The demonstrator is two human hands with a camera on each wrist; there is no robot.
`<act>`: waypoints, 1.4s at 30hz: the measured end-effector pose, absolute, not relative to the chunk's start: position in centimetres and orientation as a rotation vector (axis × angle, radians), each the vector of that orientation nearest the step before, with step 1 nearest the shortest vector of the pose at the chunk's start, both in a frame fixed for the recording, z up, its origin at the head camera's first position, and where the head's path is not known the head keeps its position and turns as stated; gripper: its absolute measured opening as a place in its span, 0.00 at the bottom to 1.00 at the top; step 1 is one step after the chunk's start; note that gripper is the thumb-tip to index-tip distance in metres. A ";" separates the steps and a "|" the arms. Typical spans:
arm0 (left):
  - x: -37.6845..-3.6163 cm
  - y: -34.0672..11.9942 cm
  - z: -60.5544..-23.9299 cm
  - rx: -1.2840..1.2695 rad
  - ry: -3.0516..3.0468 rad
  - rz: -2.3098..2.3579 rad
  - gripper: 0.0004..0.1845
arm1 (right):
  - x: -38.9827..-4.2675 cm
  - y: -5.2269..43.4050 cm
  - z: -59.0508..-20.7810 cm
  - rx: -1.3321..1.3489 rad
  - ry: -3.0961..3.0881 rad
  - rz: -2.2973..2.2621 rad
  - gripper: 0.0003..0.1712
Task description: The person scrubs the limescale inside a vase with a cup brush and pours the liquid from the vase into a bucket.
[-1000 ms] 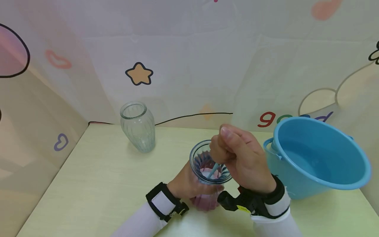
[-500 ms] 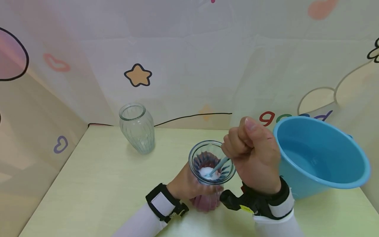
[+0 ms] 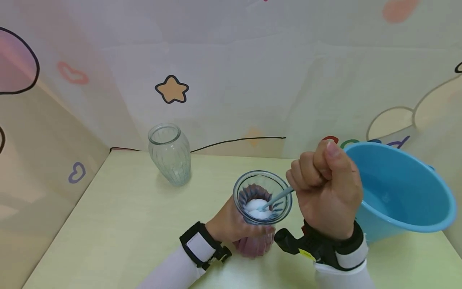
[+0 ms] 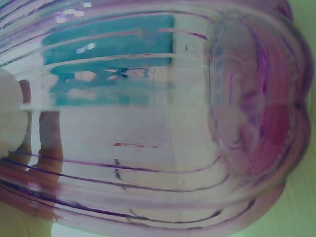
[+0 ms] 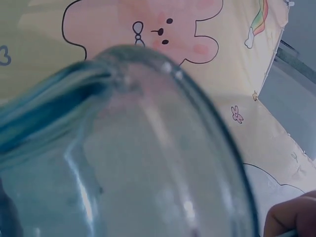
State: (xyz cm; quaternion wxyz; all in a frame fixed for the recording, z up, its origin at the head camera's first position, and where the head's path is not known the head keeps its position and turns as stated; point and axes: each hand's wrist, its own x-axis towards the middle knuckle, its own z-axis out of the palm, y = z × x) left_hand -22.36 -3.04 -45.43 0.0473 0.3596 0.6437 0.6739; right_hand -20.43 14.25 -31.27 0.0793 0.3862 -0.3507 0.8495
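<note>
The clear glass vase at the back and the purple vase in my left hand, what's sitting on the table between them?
Nothing: in the head view only bare table lies between the clear vase and the purple vase.

A clear ribbed glass vase (image 3: 169, 153) stands upright on the pale yellow-green table (image 3: 119, 216), near the back wall. A round blue plastic basin (image 3: 400, 192) sits at the right side.

We see a pale yellow-green table (image 3: 119, 224) that carries a clear ribbed glass vase (image 3: 169, 154) standing upright near its far left corner, a purple-tinted ribbed glass jar (image 3: 257, 224) near the front middle, and a blue plastic basin (image 3: 400, 192) at its right side.
</note>
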 end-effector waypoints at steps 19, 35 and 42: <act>-22.5 -3.1 -45.3 1.106 1.985 2.022 0.33 | -20.7 13.5 -32.1 1.258 -1.071 2.263 0.26; -22.5 -3.4 -45.3 1.120 1.933 2.020 0.34 | -20.4 11.8 -32.4 1.208 -1.542 2.007 0.23; -22.6 -3.2 -45.2 1.200 1.883 2.028 0.35 | -20.1 11.7 -32.3 1.213 -1.734 1.938 0.22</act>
